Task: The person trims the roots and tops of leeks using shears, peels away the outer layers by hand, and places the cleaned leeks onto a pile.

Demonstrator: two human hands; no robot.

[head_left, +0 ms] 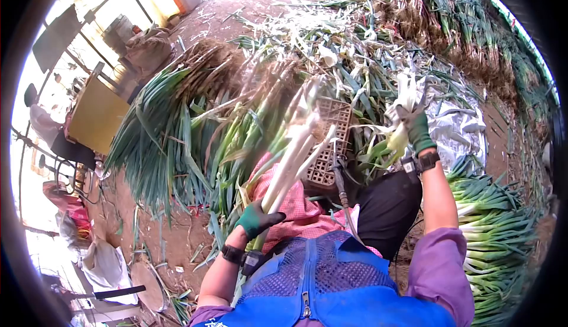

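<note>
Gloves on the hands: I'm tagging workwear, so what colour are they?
Dark green on both: left hand gripping leek stalks, right hand gripping peeled leaves. Head view.

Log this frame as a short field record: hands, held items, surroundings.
setting: dirt ground strewn with leaf trimmings
left hand: green-gloved, shut on scallion stalks, white ends up
right hand: green-gloved, raised, shut on peeled skin
between hands: plastic crate
image left: untrimmed scallion pile
image right: trimmed scallion stack

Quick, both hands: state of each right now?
Left hand: closed around a bunch of long white leek stalks.
Right hand: closed on pale limp leek leaves.
</note>
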